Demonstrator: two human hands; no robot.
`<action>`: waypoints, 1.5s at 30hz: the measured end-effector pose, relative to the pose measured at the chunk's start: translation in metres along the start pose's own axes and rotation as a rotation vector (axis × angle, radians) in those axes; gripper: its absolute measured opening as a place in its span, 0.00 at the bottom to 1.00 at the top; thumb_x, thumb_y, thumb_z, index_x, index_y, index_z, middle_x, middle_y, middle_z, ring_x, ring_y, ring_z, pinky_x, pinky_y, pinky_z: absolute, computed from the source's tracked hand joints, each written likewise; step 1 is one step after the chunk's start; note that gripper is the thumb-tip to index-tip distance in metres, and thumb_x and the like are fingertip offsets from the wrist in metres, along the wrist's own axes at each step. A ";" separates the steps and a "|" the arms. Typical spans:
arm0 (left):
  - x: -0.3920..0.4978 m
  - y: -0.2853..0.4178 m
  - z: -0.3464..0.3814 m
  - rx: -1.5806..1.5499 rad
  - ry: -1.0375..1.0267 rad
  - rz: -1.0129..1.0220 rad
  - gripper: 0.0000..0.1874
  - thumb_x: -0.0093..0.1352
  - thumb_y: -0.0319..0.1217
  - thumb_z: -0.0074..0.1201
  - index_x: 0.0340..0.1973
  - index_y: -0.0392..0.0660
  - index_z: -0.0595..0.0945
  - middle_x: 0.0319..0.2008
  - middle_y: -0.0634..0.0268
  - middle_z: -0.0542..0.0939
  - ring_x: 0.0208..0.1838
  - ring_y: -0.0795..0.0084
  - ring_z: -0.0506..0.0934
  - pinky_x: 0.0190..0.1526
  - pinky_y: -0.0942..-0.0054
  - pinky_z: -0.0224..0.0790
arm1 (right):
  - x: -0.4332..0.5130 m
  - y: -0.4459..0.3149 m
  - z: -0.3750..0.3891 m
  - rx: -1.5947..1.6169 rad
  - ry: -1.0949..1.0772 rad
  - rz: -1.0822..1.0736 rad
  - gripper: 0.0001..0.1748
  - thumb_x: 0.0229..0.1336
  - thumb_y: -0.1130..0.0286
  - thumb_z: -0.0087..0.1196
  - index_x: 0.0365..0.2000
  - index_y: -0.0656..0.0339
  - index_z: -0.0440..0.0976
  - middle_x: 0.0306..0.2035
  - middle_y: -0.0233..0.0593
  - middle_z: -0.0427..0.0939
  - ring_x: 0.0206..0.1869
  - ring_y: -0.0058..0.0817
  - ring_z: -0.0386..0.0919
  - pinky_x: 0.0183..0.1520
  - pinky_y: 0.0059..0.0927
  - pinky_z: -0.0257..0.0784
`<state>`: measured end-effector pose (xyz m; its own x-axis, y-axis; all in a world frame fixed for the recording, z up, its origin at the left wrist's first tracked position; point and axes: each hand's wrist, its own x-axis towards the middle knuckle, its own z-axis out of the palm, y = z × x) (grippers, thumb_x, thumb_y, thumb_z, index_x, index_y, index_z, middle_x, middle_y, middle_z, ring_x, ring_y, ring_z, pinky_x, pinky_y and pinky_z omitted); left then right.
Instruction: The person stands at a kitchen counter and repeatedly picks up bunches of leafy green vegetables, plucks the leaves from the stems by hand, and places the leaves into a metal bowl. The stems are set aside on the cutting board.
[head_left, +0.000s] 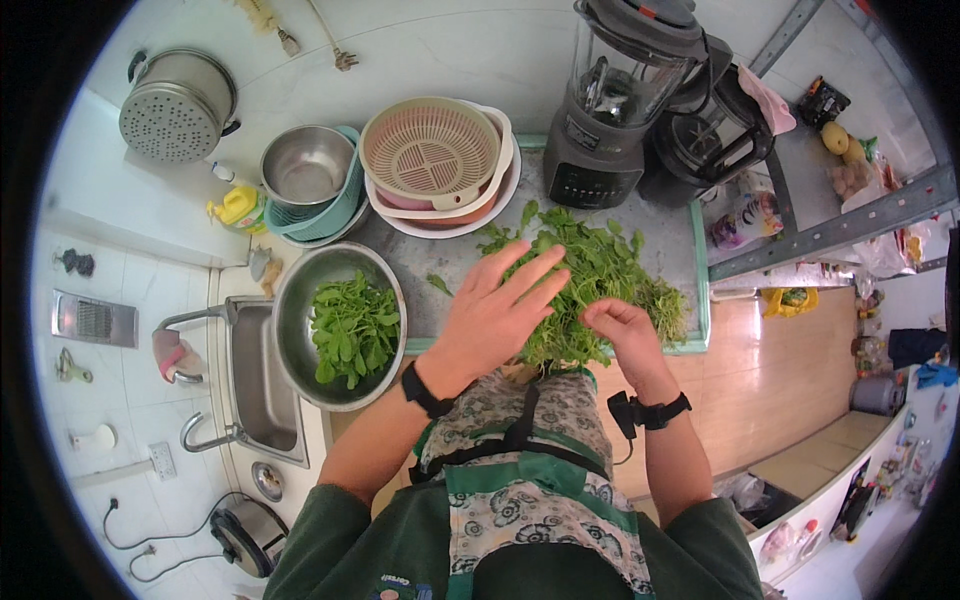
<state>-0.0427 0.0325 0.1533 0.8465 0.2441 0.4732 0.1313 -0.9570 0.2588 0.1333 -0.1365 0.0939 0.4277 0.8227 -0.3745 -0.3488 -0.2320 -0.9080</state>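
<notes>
A heap of leafy greens (577, 262) with thin stems lies on the grey tabletop in front of me. My left hand (495, 307) is spread flat over the heap's left side, fingers apart. At the near right side of the heap, my right hand (628, 334) pinches some stems between thumb and fingertips; how many stems it has is hidden. To the left, a stainless steel bowl (294, 352) contains a bunch of leaves (355, 328). One loose leaf (439, 284) lies on the tabletop between bowl and heap.
Stacked colanders and basins (431, 154) stand behind the bowl, beside a metal bowl in a teal basket (345, 199). A blender (600, 150) and a second jug (697, 142) rise at the back right. A sink (266, 382) is left; metal shelving (832, 225) is right.
</notes>
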 end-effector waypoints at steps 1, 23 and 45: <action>0.006 0.001 0.004 -0.031 0.016 0.015 0.23 0.62 0.34 0.69 0.54 0.49 0.84 0.66 0.68 0.76 0.65 0.54 0.73 0.61 0.55 0.68 | -0.001 0.000 0.004 -0.046 0.018 0.014 0.04 0.68 0.71 0.62 0.38 0.61 0.82 0.37 0.26 0.83 0.40 0.14 0.76 0.45 0.21 0.69; -0.013 0.004 0.035 -0.407 -0.058 -0.052 0.06 0.64 0.25 0.65 0.37 0.42 0.85 0.36 0.62 0.84 0.41 0.54 0.78 0.44 0.59 0.72 | -0.016 -0.013 0.034 -0.689 0.197 -0.449 0.03 0.55 0.74 0.65 0.31 0.63 0.84 0.28 0.41 0.84 0.35 0.38 0.82 0.43 0.37 0.77; -0.198 -0.146 -0.058 0.286 -0.179 -0.747 0.11 0.72 0.28 0.59 0.49 0.41 0.87 0.52 0.53 0.82 0.55 0.44 0.75 0.57 0.50 0.70 | 0.023 0.063 -0.084 -1.438 0.640 -0.560 0.11 0.59 0.67 0.61 0.41 0.55 0.86 0.54 0.40 0.82 0.57 0.42 0.76 0.57 0.48 0.74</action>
<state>-0.2598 0.1326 0.0707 0.5504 0.8272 0.1131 0.7989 -0.5612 0.2162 0.1910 -0.1757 0.0125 0.6018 0.7165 0.3528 0.7981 -0.5560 -0.2322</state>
